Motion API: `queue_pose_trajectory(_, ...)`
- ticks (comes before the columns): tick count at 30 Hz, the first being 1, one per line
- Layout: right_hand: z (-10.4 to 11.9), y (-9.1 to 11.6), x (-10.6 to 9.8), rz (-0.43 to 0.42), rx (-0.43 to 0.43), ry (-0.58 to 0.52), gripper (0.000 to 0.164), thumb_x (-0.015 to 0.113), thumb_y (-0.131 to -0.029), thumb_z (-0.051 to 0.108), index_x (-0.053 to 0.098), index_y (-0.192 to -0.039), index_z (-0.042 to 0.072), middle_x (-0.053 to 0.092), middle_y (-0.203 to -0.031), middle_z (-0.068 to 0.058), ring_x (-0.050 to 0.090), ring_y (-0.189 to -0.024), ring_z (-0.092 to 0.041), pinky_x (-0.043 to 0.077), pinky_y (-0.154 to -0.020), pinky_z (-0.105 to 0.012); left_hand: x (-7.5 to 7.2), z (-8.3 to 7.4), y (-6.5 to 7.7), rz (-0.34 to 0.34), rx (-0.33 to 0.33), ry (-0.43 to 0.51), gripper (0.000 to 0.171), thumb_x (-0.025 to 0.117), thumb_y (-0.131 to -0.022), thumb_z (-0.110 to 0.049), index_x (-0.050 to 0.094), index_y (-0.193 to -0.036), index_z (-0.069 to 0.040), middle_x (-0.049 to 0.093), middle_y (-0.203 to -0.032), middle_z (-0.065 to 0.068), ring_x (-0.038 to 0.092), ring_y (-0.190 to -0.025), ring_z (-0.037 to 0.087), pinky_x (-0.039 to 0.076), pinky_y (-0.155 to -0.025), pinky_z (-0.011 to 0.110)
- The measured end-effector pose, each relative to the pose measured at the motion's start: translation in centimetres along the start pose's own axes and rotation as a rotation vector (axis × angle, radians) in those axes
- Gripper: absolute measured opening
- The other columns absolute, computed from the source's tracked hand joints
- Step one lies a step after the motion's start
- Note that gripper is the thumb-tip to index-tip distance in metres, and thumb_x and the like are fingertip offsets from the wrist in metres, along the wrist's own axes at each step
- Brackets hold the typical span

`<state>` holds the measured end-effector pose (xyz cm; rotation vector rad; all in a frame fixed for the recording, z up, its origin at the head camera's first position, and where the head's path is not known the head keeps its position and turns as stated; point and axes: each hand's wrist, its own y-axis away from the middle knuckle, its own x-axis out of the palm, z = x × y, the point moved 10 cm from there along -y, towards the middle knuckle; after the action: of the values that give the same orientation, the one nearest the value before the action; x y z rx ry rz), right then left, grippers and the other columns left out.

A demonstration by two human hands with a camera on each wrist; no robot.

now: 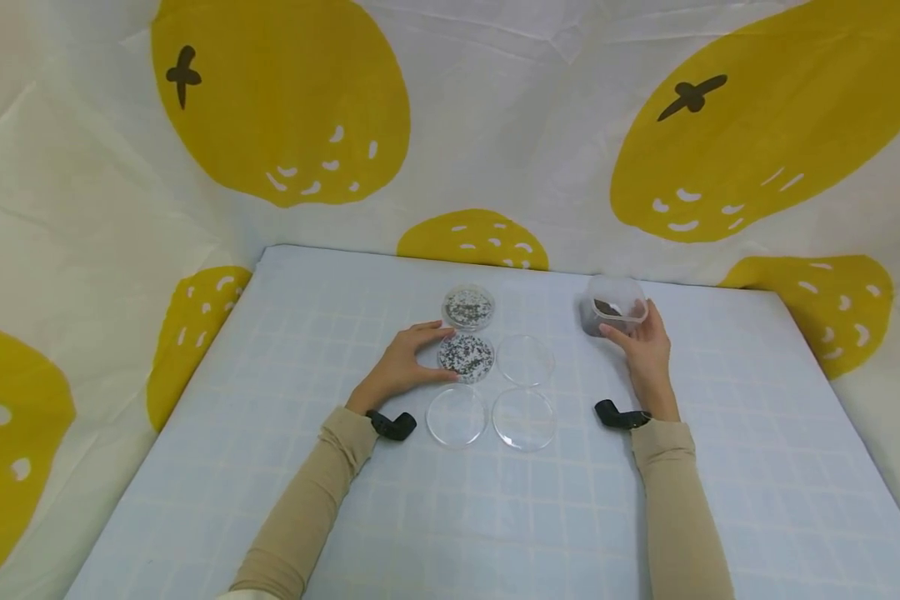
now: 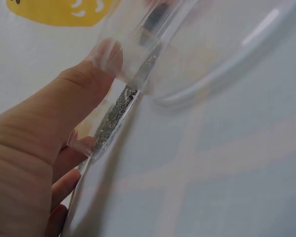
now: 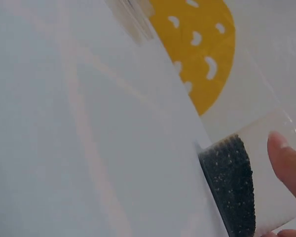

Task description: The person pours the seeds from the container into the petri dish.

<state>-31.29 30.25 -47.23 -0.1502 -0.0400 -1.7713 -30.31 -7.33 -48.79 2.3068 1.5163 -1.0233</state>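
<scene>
Currently | left fingers [image 1: 427, 335] pinch speckled dish [image 1: 491, 358] | right fingers [image 1: 618, 336] grip tub [image 1: 622, 292] (dark grains [image 3: 231, 182] inside)

Round dishes [image 1: 524, 419] — clear, smooth, glossy; glass or plastic, cannot tell. Tub [image 1: 617, 288] — translucent, smooth plastic. Grains [image 3: 229, 185] in it: rough, matt. Table covering [image 1: 457, 517]: smooth, mostly matt. Backdrop [image 1: 495, 100]: creased cloth. Sleeves [image 1: 678, 508]: matt cloth.

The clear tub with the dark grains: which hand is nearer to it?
The right hand: it grips the clear tub at its right side. The left hand is farther off, left of the tub, holding a round dish.
</scene>
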Motion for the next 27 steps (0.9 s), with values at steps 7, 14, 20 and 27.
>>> queue_pose_trajectory(7,-0.2,1.3,-1.9,-0.210,-0.121,-0.239,0.076,0.060,-0.081,-0.016,0.021,-0.144,0.001,0.026,-0.146,-0.016,0.023,-0.138,-0.024,0.024,-0.111,-0.022,-0.2,-0.4,-0.1,-0.014,0.017,-0.003,0.080,0.078,-0.064,-0.057,0.056,-0.132,-0.020,0.046,-0.142,0.006,0.036,-0.133,0.022,0.029,-0.109,0.047)
queue_pose_trajectory(14,0.9,3.4,-3.9,-0.433,-0.336,-0.247,0.020,0.054,-0.083,-0.014,0.053,-0.103,-0.011,0.056,-0.093,-0.014,0.054,-0.085,-0.022,0.048,-0.073,-0.024,0.0,-0.2,0.0,-0.006,0.011,-0.003,0.079,0.077,-0.065,-0.058,0.055,-0.132,-0.023,0.044,-0.143,0.005,0.035,-0.133,0.024,0.029,-0.109,0.048)
queue_pose_trajectory(20,1.9,3.8,-1.6,-0.231,-0.459,-0.306,0.007,0.054,-0.086,-0.012,0.057,-0.081,-0.015,0.060,-0.068,-0.014,0.056,-0.058,-0.022,0.050,-0.054,-0.026,-0.1,0.0,0.0,-0.006,-0.007,0.004,0.079,0.077,-0.064,-0.059,0.056,-0.132,-0.023,0.044,-0.143,0.005,0.035,-0.133,0.024,0.028,-0.109,0.049)
queue_pose_trajectory(27,1.9,4.3,2.6,0.046,-0.469,-0.249,0.010,0.058,-0.083,-0.015,0.053,-0.084,-0.023,0.062,-0.072,-0.017,0.059,-0.063,-0.024,0.053,-0.058,-0.026,0.0,-0.2,0.0,-0.002,0.006,0.008,0.080,0.077,-0.065,-0.059,0.055,-0.132,-0.022,0.044,-0.143,0.006,0.035,-0.134,0.024,0.029,-0.109,0.048)
